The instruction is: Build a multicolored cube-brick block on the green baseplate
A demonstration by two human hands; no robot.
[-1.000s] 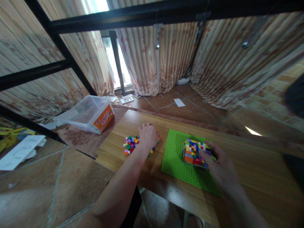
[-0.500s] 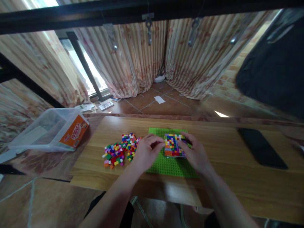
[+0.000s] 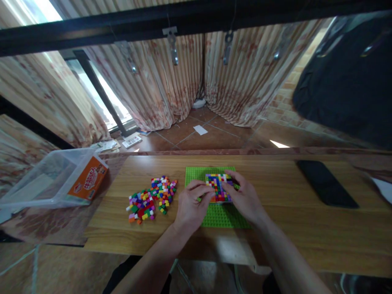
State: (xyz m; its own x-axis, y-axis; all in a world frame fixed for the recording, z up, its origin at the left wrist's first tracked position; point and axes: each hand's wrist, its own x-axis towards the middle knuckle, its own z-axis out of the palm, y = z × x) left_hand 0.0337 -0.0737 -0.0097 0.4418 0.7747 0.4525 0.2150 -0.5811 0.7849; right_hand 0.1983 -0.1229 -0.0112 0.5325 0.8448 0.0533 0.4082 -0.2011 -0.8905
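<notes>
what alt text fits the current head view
Two bare hands, left and right, touch a multicoloured brick block over a green studded baseplate on a wooden table, with loose bricks to the left.

Orange label (image 3: 88,180) on clear bin (image 3: 50,167): white characters, blurred. White packet (image 3: 132,141) on floor (image 3: 220,132): dark print, illegible.

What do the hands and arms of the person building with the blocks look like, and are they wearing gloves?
No gloves: the left hand and right hand are bare. No sleeves, watch or bracelet show on the forearms. Rings are too small to tell.
</notes>
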